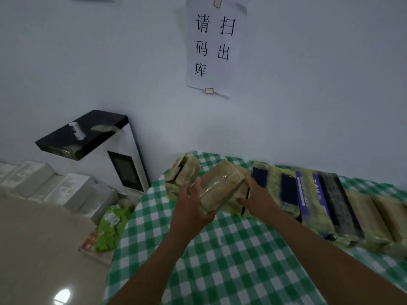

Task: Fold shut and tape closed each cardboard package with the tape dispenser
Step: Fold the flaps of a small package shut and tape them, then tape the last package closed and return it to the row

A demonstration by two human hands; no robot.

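"Gripping how many?"

"One tan cardboard package, frame centre, over the green-checked tablecloth. The left hand and right hand both clasp its ends. One open tan cardboard box sits just upper-left."

A white paper sheet stuck on the wall carries five large black characters in two columns: 请, 码, 库 down the left and 扫, 出 down the right, together reading 请扫码出库. On the table, a purple-banded package bears white lettering, probably Chinese, too blurred to read. The white label on the green bag is equally illegible.
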